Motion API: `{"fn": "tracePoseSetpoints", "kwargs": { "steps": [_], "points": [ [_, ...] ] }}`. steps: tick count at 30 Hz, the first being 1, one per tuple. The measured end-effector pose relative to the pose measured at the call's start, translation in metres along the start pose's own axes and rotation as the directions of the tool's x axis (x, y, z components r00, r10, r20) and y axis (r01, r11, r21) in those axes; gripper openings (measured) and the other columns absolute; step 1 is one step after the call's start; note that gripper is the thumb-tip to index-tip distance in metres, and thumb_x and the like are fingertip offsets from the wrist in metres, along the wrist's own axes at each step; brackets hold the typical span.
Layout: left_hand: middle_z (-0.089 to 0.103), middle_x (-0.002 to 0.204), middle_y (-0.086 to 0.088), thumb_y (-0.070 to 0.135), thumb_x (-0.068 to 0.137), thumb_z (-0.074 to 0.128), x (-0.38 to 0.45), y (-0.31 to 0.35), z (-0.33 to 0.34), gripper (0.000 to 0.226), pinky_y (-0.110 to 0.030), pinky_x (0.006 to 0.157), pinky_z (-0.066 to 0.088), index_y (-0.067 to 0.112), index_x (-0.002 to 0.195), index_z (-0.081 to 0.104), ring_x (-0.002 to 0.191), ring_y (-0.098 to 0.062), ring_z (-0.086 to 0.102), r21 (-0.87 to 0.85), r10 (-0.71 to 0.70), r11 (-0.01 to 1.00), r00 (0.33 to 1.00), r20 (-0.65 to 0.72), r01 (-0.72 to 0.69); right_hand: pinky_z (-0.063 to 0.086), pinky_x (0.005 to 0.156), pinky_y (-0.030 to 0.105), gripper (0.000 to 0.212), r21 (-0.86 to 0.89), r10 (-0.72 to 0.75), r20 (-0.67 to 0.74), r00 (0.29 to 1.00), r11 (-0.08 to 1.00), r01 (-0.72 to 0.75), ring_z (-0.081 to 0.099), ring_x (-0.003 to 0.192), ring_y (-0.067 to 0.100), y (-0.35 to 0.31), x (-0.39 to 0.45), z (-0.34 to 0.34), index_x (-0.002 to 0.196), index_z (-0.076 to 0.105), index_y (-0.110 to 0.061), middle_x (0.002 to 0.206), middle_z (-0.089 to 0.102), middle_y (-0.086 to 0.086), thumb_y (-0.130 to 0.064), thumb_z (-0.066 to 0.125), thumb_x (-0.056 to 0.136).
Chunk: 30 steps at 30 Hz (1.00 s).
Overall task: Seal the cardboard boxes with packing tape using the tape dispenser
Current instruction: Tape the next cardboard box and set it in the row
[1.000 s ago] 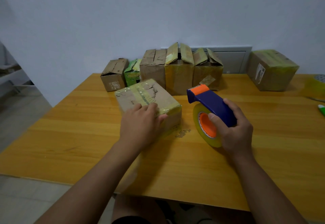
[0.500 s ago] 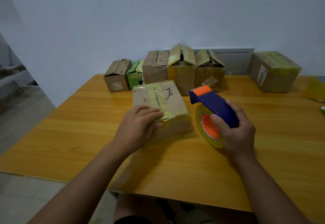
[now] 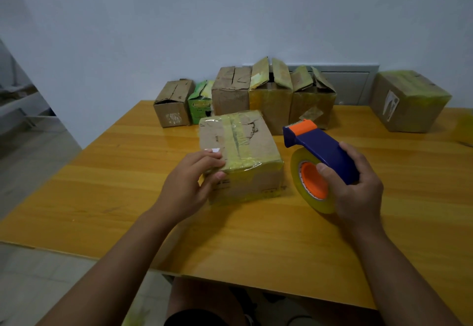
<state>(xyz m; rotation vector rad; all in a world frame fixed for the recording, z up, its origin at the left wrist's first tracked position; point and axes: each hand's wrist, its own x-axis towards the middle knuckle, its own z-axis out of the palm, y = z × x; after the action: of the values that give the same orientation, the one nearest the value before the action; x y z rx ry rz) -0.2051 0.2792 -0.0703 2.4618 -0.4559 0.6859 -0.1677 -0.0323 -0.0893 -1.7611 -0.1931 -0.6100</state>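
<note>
A small cardboard box (image 3: pixel 245 146) with yellowish tape along its top seam sits on the wooden table (image 3: pixel 128 185) in front of me. My left hand (image 3: pixel 189 185) grips its near left corner, fingers on top and thumb on the front face. My right hand (image 3: pixel 358 187) holds the blue tape dispenser (image 3: pixel 320 149) with its orange head and a yellow tape roll (image 3: pixel 312 185), just right of the box and apart from it. The roll's lower edge is close to the table.
Several boxes stand in a row at the table's back edge (image 3: pixel 271 95), some with raised flaps, beside a small green carton (image 3: pixel 201 103). A taped box (image 3: pixel 409 100) stands at the far right. A yellow tape roll (image 3: pixel 464 131) shows at the right edge.
The box has been turned so its taped seam now runs away from me. My left hand shifted from its top to its near left corner. The dispenser has barely moved.
</note>
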Motion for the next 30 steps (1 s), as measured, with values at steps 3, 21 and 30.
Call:
{"fn": "tracePoseSetpoints", "kwargs": {
  "steps": [3, 21, 30],
  "points": [
    [0.063, 0.123, 0.007, 0.044, 0.091, 0.055, 0.0, -0.003, -0.002, 0.037, -0.035, 0.099, 0.047, 0.019, 0.115, 0.068, 0.125, -0.011, 0.052, -0.039, -0.005, 0.999, 1.0, 0.003, 0.005, 0.047, 0.074, 0.013, 0.078, 0.01, -0.002, -0.006, 1.0, 1.0, 0.002, 0.056, 0.103, -0.005, 0.0, -0.001, 0.0, 0.137, 0.052, -0.023, 0.124, 0.054, -0.012, -0.061, 0.064, 0.07],
    [0.066, 0.12, 0.005, 0.043, 0.087, 0.065, -0.005, 0.024, 0.015, 0.026, -0.03, 0.091, 0.046, 0.022, 0.1, 0.058, 0.122, -0.008, 0.051, -0.031, -0.176, 0.984, 0.976, -0.129, 0.173, 0.051, 0.078, 0.022, 0.076, 0.028, -0.004, -0.033, 0.999, 1.0, 0.005, 0.056, 0.104, -0.004, -0.002, -0.004, 0.001, 0.137, 0.051, -0.023, 0.124, 0.054, -0.013, -0.06, 0.065, 0.072],
    [0.06, 0.095, 0.002, 0.056, 0.09, 0.05, 0.002, 0.064, 0.033, 0.036, -0.035, 0.074, 0.035, 0.023, 0.097, 0.061, 0.092, -0.02, 0.05, 0.45, -0.096, 0.873, 0.972, -0.215, 0.186, 0.05, 0.078, 0.017, 0.076, 0.04, 0.016, -0.09, 0.996, 0.999, -0.013, 0.058, 0.108, 0.01, -0.003, -0.004, 0.001, 0.137, 0.052, -0.021, 0.126, 0.057, -0.007, -0.059, 0.065, 0.072]
  ]
}}
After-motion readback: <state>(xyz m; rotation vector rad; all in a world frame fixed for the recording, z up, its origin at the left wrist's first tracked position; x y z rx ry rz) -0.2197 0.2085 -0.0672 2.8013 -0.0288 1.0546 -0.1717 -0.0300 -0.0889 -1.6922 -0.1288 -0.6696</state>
